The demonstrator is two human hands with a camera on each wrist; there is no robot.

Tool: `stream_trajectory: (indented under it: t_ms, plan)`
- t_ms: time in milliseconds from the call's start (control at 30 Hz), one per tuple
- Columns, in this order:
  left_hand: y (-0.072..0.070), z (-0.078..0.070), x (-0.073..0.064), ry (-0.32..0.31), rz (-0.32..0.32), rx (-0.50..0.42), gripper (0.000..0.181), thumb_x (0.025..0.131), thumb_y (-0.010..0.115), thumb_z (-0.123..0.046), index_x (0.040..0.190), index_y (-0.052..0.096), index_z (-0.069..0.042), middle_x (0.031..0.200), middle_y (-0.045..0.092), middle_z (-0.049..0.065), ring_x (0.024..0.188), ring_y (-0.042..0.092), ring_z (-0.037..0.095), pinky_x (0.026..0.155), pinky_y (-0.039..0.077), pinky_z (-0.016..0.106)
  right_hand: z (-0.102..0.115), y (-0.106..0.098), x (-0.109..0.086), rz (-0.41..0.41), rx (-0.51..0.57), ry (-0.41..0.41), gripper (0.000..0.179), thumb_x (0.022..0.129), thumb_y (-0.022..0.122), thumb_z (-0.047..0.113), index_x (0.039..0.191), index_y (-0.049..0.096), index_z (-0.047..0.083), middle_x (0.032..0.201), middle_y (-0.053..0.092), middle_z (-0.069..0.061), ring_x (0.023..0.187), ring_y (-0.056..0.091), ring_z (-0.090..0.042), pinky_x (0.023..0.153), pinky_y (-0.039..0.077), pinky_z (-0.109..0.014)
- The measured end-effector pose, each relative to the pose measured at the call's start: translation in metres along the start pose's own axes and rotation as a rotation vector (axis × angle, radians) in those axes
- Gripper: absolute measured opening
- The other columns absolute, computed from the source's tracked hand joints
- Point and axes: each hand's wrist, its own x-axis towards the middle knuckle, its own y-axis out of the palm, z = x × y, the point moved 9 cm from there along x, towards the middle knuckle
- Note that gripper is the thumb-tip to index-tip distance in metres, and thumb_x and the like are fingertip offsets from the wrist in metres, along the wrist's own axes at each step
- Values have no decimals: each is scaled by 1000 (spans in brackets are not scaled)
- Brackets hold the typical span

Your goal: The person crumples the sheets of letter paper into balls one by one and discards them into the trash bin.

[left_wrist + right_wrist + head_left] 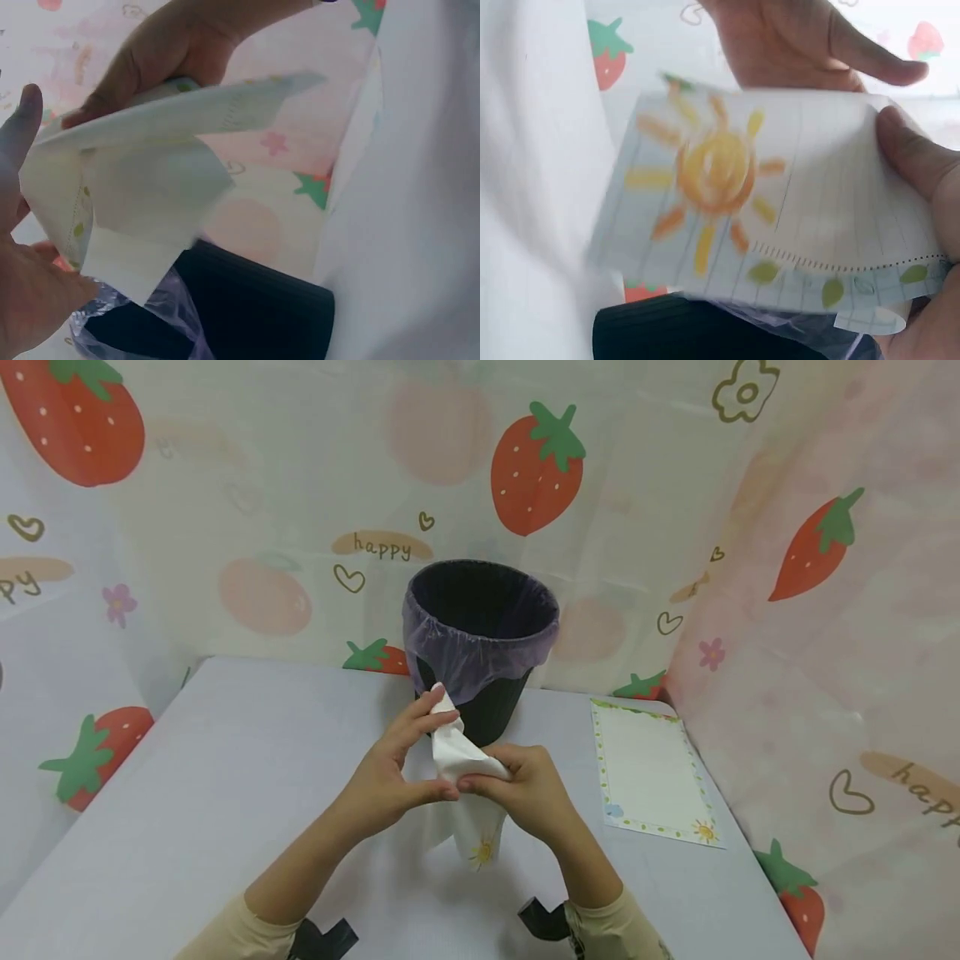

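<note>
A white sheet of paper, bent into folds, is held up in front of the bin. It has a printed sun and a border of green leaves. My right hand pinches its edge, thumb on the near side and fingers behind. In the right wrist view the sun corner of the sheet hangs free. My left hand curves loosely about the other side, fingertips against the upper end of the paper. Its thumb stands out straight, apart from the sheet in the left wrist view.
A black bin with a purple plastic liner stands behind the hands at the back of the white table. A flat bordered sheet lies at the right. Strawberry-print curtains enclose the back and sides.
</note>
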Motion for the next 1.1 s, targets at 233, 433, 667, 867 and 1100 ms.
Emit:
stream_trajectory:
  t_ms: [233, 433, 667, 867, 1100]
  plan:
    - [10, 11, 0, -58, 71, -201, 72, 82, 84, -24, 148, 56, -16, 159, 47, 1, 144, 47, 17, 113, 44, 26, 6, 5, -2, 68, 79, -115, 21, 82, 85, 22, 91, 78, 5, 84, 76, -9, 70, 68, -11, 59, 60, -33]
    - [13, 27, -1, -184, 18, -258, 40, 88, 80, -19, 124, 71, -4, 130, 71, 9, 104, 71, 19, 79, 60, 30, 14, 2, -4, -50, -70, -257, 49, 81, 71, 53, 83, 68, 3, 74, 70, -9, 64, 59, -7, 51, 52, -24]
    - [-6, 49, -9, -402, -238, -173, 33, 88, 82, -33, 89, 74, -1, 74, 70, 3, 63, 68, 17, 53, 59, 34, 21, -15, -4, -266, -338, -324, 70, 73, 72, 64, 110, 60, 5, 101, 66, -7, 92, 64, -19, 79, 58, -33]
    - [-28, 57, -16, -439, -483, -216, 35, 85, 86, -33, 95, 74, -1, 71, 69, 2, 62, 66, 15, 55, 59, 31, 31, -6, -8, -273, -548, -319, 77, 67, 90, 52, 124, 67, 6, 115, 62, -7, 108, 59, -22, 87, 55, -35]
    - [-26, 48, -12, -348, -492, -391, 39, 86, 84, -13, 121, 68, -7, 114, 70, 3, 90, 75, 18, 71, 64, 34, 17, 19, -6, -136, -349, -123, 88, 68, 94, 39, 142, 58, 9, 125, 58, -1, 115, 61, -16, 96, 56, -38]
